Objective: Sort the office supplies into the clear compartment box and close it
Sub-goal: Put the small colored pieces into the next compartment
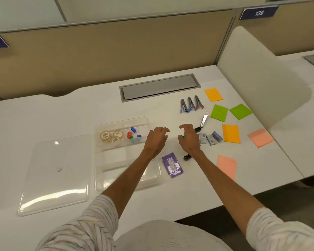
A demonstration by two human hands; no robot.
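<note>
The right hand [188, 137] hides most of a small green piece [181, 136]. Print on the purple pack [172, 164] is too blurred to read.

Head view, sole camera: riding at the person's head, looking forward and down, sitting near above the desk [62, 115]. Wide lens is bowing the edges and taking in the tan partition [107, 57] behind and the clear compartment box [114, 154] left of centre.
</note>
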